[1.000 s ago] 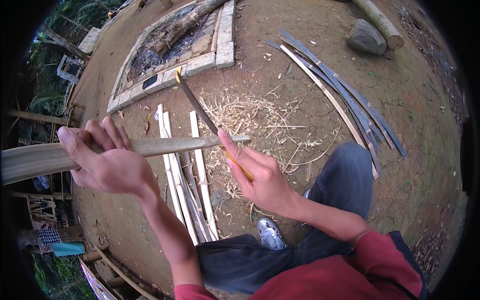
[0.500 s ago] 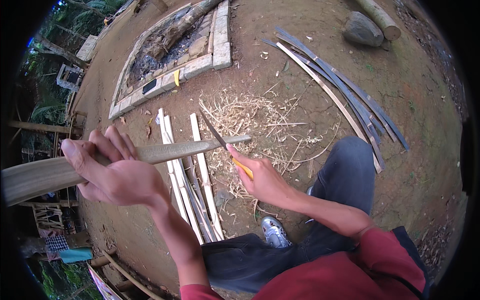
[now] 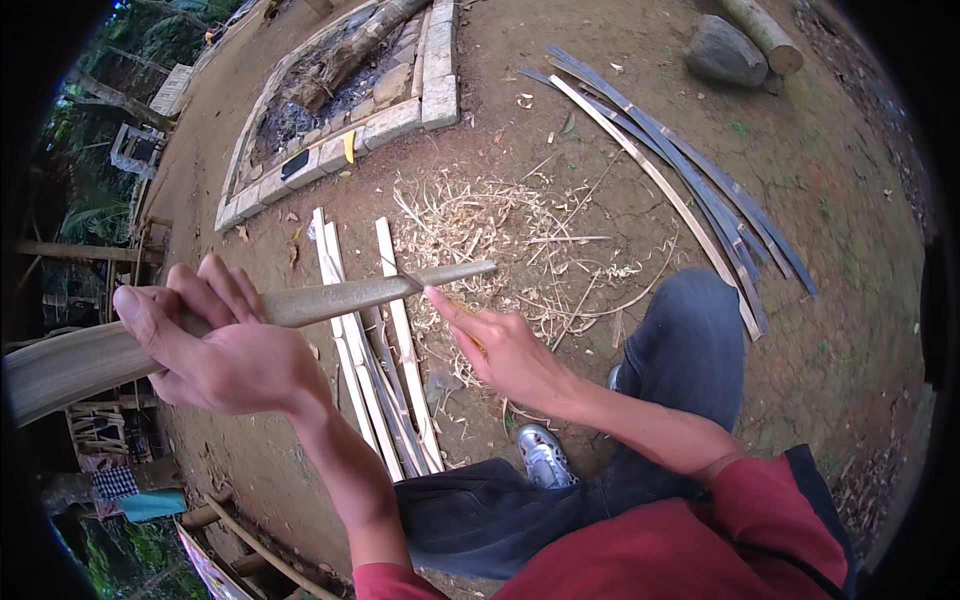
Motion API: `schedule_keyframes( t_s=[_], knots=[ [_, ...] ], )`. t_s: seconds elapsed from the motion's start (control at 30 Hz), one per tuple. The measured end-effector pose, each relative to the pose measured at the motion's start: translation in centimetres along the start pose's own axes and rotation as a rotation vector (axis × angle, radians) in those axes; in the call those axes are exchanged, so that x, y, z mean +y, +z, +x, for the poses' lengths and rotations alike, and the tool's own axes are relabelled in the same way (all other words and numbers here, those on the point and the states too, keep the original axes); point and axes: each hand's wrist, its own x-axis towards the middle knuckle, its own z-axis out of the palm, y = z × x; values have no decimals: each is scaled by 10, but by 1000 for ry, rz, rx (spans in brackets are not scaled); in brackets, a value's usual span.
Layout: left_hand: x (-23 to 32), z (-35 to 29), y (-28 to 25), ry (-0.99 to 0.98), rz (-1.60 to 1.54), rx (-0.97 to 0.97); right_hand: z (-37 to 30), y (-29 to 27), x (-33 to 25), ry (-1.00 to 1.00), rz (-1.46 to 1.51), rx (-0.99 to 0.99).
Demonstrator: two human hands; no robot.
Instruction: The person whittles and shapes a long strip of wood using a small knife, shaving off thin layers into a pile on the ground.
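My left hand (image 3: 220,335) is wrapped round a long pale strip of split bamboo (image 3: 345,297), which runs from the left edge of the view to a narrower tip over the ground. In my right hand (image 3: 510,355) is a knife (image 3: 405,277) with a dark blade and a yellow handle, mostly hidden by the fingers. The blade lies across the strip a little short of its tip, touching it. My right index finger stretches along toward the blade. Beneath the tip, curly pale shavings (image 3: 475,215) are heaped on the soil.
Pale strips (image 3: 395,330) lie left of my foot. Longer dark-backed strips (image 3: 690,180) lie to the right. A stone-edged fire pit (image 3: 400,125) holds a log and ash; a yellow sheath-like piece (image 3: 349,146) and a black phone-like object (image 3: 295,164) rest on its edge. A boulder (image 3: 725,52) sits far right.
The knife and my right hand have moved left along the strip, toward my left hand, and the blade has turned flatter. My left hand still grips the strip, shifted only slightly.
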Motion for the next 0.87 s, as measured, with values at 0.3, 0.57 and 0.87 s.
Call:
schedule_keyframes(
  t_s=[0.3, 0.57, 0.87],
  knots=[
    [5, -4, 3, 17, -14, -36, 4, 1, -16, 32, -83, -140],
    [3, -3, 7, -7, -19, 38, 11, -11, -32, -222, 80, 248],
    [-1, 4, -2, 13, 1, 50, 11, -11, -32, -121, 74, 215]
  ],
)
